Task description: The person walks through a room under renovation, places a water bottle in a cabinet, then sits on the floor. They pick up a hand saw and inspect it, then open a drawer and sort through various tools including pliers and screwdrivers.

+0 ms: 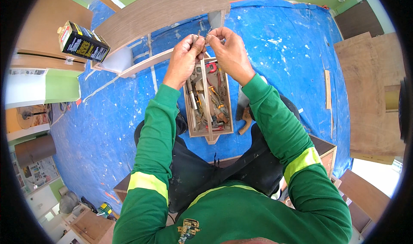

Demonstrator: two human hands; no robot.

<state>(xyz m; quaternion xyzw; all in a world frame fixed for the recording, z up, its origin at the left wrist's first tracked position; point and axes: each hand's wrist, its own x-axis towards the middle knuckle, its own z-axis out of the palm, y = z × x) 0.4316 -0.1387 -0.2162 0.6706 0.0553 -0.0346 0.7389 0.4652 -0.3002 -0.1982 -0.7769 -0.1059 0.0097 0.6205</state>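
Note:
My left hand (188,56) and my right hand (231,53) meet in front of me, beyond the far end of a wooden toolbox. Both are closed in a pinch, fingertips almost touching. Something small and thin sticks up from the left fingers; its kind is too small to tell. What the right fingertips pinch is mostly hidden. Below them stands the open toolbox (231,110) with a long wooden carrying bar (208,110). Inside lie a red tape measure (211,67), yellow-handled pliers (214,90) and several other hand tools.
A handsaw with a wooden handle (246,121) lies right of the toolbox. Blue sheeting (275,42) covers the floor. A long wooden cabinet (167,12) lies ahead, with a black tin can (84,42) at its left. Wooden panels (365,93) stand at the right.

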